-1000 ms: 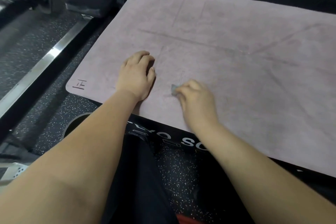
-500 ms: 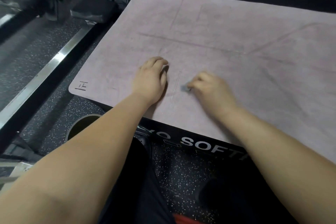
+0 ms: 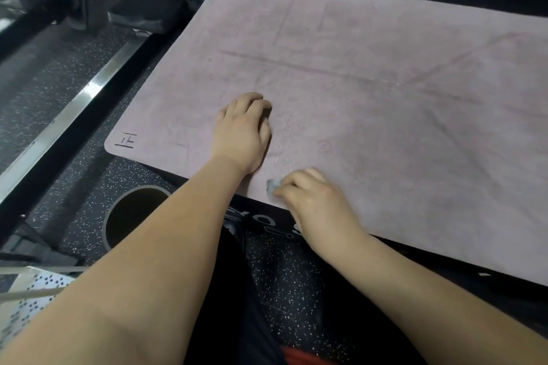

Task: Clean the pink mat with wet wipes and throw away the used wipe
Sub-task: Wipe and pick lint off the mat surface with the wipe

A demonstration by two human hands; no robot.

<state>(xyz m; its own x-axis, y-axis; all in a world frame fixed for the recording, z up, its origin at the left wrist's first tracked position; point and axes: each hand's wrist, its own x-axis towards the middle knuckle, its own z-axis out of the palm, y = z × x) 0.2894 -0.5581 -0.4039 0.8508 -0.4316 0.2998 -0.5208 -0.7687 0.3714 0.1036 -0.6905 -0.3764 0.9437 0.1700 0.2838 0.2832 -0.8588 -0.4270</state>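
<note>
Compared with 0.5 seconds earlier, the right hand (image 3: pixel 314 204) has slid back toward the near edge of the pink mat (image 3: pixel 385 98), while the left hand (image 3: pixel 241 133) stays put. The mat is a soft, suede-like rectangle with rounded corners and faint printed lines, lying on a black mat (image 3: pixel 261 218) with white lettering over a speckled rubber floor (image 3: pixel 284 272). The right fingers are curled, pinching a small crumpled grey-blue wet wipe (image 3: pixel 271 186) against the mat's near edge. The left hand rests palm down on the mat, fingers loosely bent, holding nothing. The 2 hands are near each other but apart.
</note>
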